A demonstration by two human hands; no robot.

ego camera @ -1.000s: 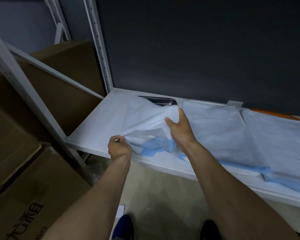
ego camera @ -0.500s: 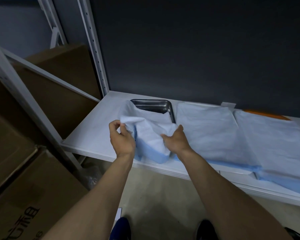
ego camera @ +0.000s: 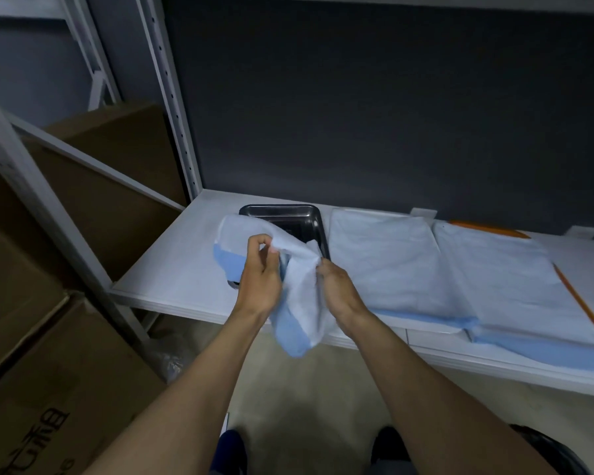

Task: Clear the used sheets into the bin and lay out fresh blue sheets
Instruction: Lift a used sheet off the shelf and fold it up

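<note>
White shelf (ego camera: 172,269) runs left to right against a dark back panel, with a grey rack upright (ego camera: 172,108) at its left end. Cardboard boxes (ego camera: 48,389) are stacked lower left, outside the rack. Two flat sheets (ego camera: 384,258) lie side by side on the shelf's right half, white face up, blue showing along the front edge. Used sheet (ego camera: 299,303) is bunched and lifted at the shelf's front edge, white side out, blue showing at left and at the hanging bottom end. Its top drapes over the metal tray (ego camera: 288,217), which sits on the shelf just left of the flat sheets. Left hand (ego camera: 259,275): grip closed, fingers and thumb pinching a fold near the top of the used sheet. Right hand (ego camera: 336,289): grip closed on its right side, fingertips hidden in the material. Orange strip (ego camera: 576,298) shows along the far-right flat sheet's edge.
</note>
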